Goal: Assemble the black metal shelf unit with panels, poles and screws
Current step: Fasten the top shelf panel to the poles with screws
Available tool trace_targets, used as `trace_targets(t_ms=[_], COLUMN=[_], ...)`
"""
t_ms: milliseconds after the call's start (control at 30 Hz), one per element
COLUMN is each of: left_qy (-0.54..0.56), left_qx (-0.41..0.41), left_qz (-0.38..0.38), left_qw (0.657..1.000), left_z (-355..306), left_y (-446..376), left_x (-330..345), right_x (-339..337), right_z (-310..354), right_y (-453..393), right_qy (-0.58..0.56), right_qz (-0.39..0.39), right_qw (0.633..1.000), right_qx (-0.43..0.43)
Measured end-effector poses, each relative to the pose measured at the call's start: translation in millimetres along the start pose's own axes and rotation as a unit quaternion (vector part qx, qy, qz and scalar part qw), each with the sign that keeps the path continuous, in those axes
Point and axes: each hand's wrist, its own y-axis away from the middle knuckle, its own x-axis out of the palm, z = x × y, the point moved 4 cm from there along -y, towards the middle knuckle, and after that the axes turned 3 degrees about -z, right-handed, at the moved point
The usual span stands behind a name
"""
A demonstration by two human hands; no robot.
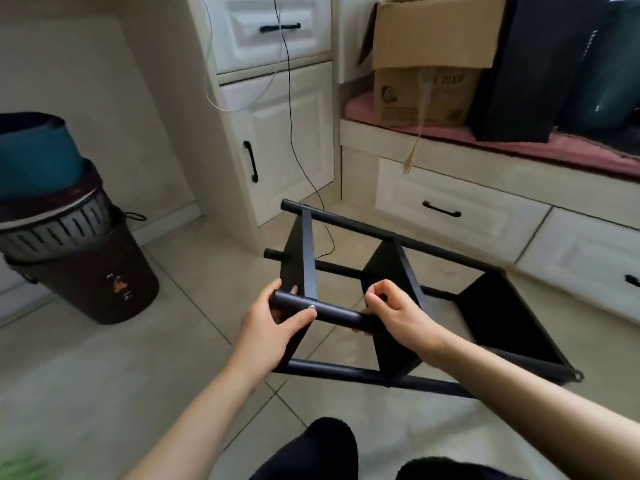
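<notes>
Left hand [273,327] grips pole [325,311] | right hand [394,311] grips same pole | fingertips hidden

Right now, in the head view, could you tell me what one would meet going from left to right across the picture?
Brown bin with a teal tub stacked on top → left hand gripping the near pole → right hand on the same pole → end panel of the shelf unit → black bag on the window seat.
</notes>
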Motion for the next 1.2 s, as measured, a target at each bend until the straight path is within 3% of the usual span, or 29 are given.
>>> trace_targets(t_ms=[500, 667, 933, 1100, 1200], left_qy=[0.079, 0.108, 0.112, 0.082, -0.033], left_qx=[-0.111, -0.140, -0.148, -0.127, -0.086], left_qz=[0.017, 0.028, 0.038, 0.063, 0.108], left_qw=[0.991, 0.984, 0.982, 0.987, 0.990], left_z=[166.5, 193.1, 209.3, 209.6, 206.7], left_y=[-25.9, -18.2, -13.1, -18.1, -25.6], left_x=[40.7, 55.7, 60.1, 53.1, 44.9], right_x=[36.8, 37.7, 44.9, 47.4, 47.0], right_z=[-101.4, -121.9, -137.3, -144.3, -148.2], right_y=[-50.3, -50.6, -43.2, -49.4, -58.9], right_qy=[0.135, 0.131, 0.150, 0.187, 0.215], right_qz=[0.097, 0.122, 0.111, 0.147, 0.196], right_qw=[0.982, 0.976, 0.976, 0.964, 0.944], right_qx=[0.092, 0.128, 0.109, 0.123, 0.156])
